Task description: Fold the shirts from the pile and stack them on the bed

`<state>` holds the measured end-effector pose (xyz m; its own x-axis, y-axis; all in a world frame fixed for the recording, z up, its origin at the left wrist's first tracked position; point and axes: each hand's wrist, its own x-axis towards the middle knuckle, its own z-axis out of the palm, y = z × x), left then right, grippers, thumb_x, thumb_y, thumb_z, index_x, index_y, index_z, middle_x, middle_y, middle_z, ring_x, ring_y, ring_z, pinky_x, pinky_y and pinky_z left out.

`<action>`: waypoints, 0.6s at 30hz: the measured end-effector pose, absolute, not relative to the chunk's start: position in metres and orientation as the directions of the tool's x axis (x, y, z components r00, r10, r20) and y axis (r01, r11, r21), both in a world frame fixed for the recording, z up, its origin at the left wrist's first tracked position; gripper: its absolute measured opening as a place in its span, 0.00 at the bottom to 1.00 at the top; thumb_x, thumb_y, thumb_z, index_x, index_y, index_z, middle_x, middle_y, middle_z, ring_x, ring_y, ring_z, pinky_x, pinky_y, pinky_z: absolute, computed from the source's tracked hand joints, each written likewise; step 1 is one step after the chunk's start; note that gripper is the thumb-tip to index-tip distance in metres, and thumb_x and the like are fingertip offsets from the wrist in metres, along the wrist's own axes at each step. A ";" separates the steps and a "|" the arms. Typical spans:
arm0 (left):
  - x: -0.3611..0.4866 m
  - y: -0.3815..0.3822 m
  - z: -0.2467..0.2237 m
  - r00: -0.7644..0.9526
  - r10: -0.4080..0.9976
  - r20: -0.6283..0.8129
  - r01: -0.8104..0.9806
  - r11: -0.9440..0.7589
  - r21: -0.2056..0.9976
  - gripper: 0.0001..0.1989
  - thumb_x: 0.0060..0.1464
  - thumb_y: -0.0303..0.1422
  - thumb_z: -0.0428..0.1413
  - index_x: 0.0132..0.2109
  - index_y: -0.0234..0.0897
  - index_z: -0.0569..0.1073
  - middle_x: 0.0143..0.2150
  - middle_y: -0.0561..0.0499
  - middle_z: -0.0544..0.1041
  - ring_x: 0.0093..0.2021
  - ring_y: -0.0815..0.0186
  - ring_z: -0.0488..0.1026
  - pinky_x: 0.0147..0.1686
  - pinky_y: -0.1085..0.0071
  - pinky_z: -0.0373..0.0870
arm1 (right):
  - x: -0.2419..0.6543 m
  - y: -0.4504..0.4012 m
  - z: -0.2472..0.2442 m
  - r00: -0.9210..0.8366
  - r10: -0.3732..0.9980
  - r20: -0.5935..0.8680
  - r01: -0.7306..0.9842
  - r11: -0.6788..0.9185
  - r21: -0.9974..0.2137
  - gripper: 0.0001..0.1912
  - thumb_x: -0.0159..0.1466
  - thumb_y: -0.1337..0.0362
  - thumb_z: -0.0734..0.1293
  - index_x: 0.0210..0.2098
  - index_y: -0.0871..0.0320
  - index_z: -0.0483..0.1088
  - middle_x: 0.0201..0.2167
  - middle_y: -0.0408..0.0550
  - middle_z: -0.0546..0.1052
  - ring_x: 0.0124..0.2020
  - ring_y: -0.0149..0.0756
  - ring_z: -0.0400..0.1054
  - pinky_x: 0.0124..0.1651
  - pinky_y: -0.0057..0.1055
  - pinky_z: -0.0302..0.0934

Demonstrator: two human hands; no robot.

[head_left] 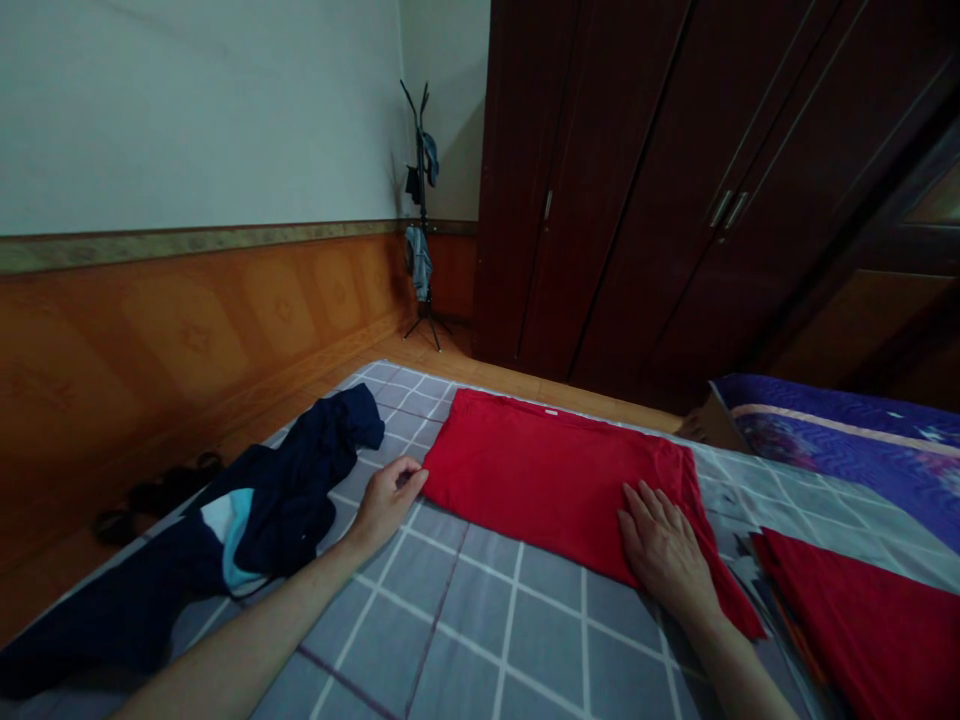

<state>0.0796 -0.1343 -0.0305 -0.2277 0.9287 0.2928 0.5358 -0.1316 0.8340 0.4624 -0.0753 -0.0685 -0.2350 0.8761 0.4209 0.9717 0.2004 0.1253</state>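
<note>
A red T-shirt (525,470) lies spread in a long folded shape across the bed, with a small white label at its far edge. At its near left corner, my left hand (388,497) pinches the cloth between thumb and fingers. My right hand (664,545) rests flat on the right part of the shirt, fingers stretched out. Beside that hand, a narrow flap of red cloth reaches toward me. To the left of my left hand lies a crumpled navy garment (292,490) with white and light blue patches.
A grey checked sheet (480,620) covers the bed. On the right sits a stack of folded clothes (870,620) with red on top. Beyond are a purple patterned cover (840,425), a dark wardrobe (600,200) and a coat stand (421,200). Dark shoes (157,495) lie on the floor.
</note>
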 end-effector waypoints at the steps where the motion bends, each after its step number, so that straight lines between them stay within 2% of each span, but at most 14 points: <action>1: 0.081 -0.134 -0.029 -0.221 0.938 0.268 0.501 -0.127 0.856 0.13 0.53 0.41 0.50 0.28 0.37 0.69 0.26 0.54 0.70 0.29 0.66 0.68 0.32 0.72 0.65 | 0.463 -0.075 -0.069 -0.238 0.874 0.424 0.971 0.204 0.124 0.26 0.68 0.60 0.49 0.57 0.66 0.65 0.58 0.59 0.66 0.60 0.50 0.56 0.60 0.46 0.52; 7: 0.081 -0.133 -0.020 -0.188 0.969 0.157 0.333 -0.087 0.939 0.14 0.52 0.42 0.52 0.29 0.35 0.67 0.25 0.55 0.67 0.27 0.69 0.66 0.29 0.75 0.62 | 0.464 -0.073 -0.070 -0.261 0.855 0.448 0.965 0.230 0.124 0.27 0.68 0.59 0.47 0.56 0.67 0.65 0.57 0.60 0.66 0.59 0.52 0.57 0.59 0.47 0.53; 10: 0.075 -0.132 -0.017 -0.145 0.985 0.092 0.293 -0.046 0.955 0.13 0.50 0.42 0.53 0.30 0.35 0.66 0.22 0.57 0.65 0.22 0.72 0.62 0.24 0.77 0.59 | 0.465 -0.072 -0.070 -0.271 0.851 0.450 0.963 0.240 0.127 0.28 0.68 0.59 0.46 0.56 0.68 0.66 0.57 0.61 0.66 0.59 0.53 0.57 0.58 0.48 0.54; 14: 0.066 -0.128 -0.018 -0.080 0.997 0.012 0.291 0.011 0.957 0.14 0.49 0.43 0.52 0.31 0.36 0.64 0.19 0.61 0.60 0.16 0.75 0.56 0.17 0.78 0.52 | 0.465 -0.072 -0.070 -0.275 0.853 0.444 0.962 0.244 0.125 0.29 0.68 0.59 0.46 0.55 0.69 0.66 0.57 0.62 0.66 0.59 0.53 0.57 0.58 0.48 0.55; 18: 0.064 -0.125 -0.024 -0.044 0.999 -0.021 0.360 0.035 0.932 0.12 0.48 0.39 0.51 0.37 0.36 0.64 0.19 0.61 0.63 0.14 0.74 0.56 0.16 0.78 0.50 | 0.465 -0.072 -0.071 -0.269 0.854 0.445 0.963 0.243 0.115 0.29 0.68 0.58 0.46 0.56 0.68 0.65 0.57 0.62 0.66 0.60 0.52 0.56 0.58 0.48 0.54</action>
